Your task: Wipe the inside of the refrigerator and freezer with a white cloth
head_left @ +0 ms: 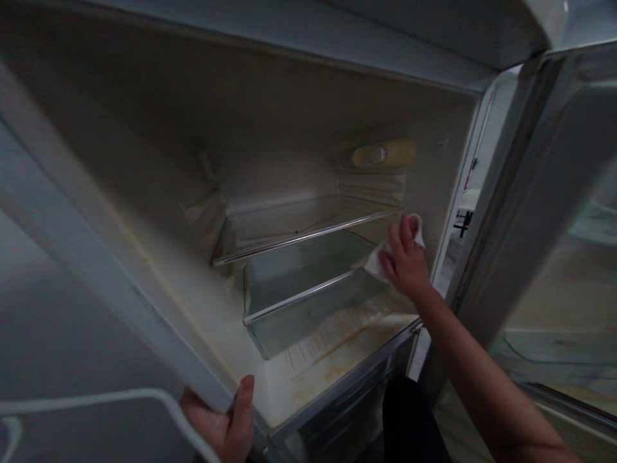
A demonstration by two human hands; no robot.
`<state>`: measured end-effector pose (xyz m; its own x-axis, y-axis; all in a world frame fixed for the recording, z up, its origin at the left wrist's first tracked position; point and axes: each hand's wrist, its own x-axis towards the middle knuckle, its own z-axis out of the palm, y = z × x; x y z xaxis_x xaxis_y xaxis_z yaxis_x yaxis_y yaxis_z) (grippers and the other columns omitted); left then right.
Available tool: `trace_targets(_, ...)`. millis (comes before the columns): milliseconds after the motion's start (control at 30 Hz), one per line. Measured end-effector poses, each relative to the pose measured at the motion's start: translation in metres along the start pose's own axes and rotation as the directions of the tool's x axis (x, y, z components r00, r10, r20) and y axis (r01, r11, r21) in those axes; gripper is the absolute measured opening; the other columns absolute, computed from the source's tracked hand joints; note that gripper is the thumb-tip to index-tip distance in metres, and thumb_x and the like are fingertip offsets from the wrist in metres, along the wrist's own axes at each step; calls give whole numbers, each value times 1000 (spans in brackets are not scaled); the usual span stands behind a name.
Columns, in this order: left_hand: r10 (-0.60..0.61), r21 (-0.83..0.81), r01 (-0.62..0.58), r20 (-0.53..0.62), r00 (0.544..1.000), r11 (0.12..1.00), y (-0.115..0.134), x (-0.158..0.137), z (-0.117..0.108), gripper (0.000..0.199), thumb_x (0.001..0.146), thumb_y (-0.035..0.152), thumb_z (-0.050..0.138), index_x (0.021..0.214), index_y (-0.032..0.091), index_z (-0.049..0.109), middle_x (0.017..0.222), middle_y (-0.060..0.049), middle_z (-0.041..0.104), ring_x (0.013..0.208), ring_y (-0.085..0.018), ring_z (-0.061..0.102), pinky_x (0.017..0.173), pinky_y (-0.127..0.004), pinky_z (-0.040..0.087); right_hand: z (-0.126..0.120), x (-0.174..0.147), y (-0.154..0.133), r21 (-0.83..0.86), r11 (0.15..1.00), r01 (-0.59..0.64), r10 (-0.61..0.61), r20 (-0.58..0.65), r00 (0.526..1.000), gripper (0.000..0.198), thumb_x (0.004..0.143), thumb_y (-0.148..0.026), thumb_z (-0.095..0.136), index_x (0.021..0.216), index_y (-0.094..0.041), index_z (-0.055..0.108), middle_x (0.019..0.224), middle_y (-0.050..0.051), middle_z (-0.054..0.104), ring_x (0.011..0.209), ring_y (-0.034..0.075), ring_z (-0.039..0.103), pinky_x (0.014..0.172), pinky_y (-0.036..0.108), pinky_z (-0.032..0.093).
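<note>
Inside an open fridge (168, 270), my right hand (407, 260) grips a crumpled white cloth (376, 263). The cloth lies near the right inner wall, around the right end of the lower shelf's metal edge (299, 297). My left hand (224, 418) holds the fridge's lower left front edge, its thumb on the inner side and the other fingers mostly hidden behind. Between the hands sits a clear drawer (308, 321) on the fridge floor (332, 370), which has yellow-brown stains.
A glass shelf with a metal edge (308, 236) spans the middle. A yellowed lamp housing (383, 154) sits on the right wall. The fridge door (544, 212) stands open at right. A white curved bar (96, 400) crosses the lower left, and my dark-clothed leg (412, 424) is below.
</note>
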<state>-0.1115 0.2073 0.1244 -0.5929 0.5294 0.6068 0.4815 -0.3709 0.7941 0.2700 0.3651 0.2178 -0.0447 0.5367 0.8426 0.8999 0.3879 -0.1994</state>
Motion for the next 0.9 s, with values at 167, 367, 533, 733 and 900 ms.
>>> trace_targets(167, 19, -14, -18, 49, 999, 1000, -5, 2, 1, 64, 64, 52, 86, 109, 16, 59, 89, -5, 66, 87, -29, 70, 89, -49, 60, 33, 3, 35, -3, 996, 95, -86, 392, 916, 58, 101, -32, 39, 151, -3, 45, 158, 28, 39, 149, 34, 39, 116, 50, 42)
trace_targets(367, 53, -16, -52, 21, 998, 999, -7, 4, 3, 57, 63, 50, 85, 101, 18, 59, 88, -4, 65, 80, -25, 67, 81, -44, 61, 34, -8, 28, -6, 995, -95, 93, 255, 962, 32, 93, -21, 43, 114, -11, 65, 116, 21, 66, 108, 30, 62, 97, 41, 50)
trace_targets(533, 36, -11, -35, 51, 998, 999, -1, 5, 2, 52, 62, 45, 86, 97, 16, 62, 87, -5, 66, 81, -26, 68, 81, -43, 61, 9, 4, 14, 129, 954, -269, 297, -303, 906, 30, 94, -26, 40, 116, -17, 58, 113, 16, 63, 108, 27, 61, 94, 41, 51)
trace_targets(733, 60, -30, -58, 40, 997, 998, 6, 5, 3, 57, 62, 43, 88, 104, 14, 64, 90, -6, 66, 84, -25, 68, 82, -41, 60, 7, 14, 24, -240, 971, 13, -24, -41, 999, 30, 99, -21, 44, 115, -18, 70, 130, 18, 59, 125, 31, 51, 108, 45, 42)
trace_targets(900, 34, -18, -34, -1, 999, 999, 8, 5, 5, 60, 61, 51, 88, 101, 14, 64, 92, -7, 66, 86, -26, 68, 84, -43, 60, 33, 34, 44, -331, 908, 257, -87, 449, 889, 32, 98, -14, 48, 114, -7, 75, 115, 22, 66, 117, 34, 53, 107, 46, 40)
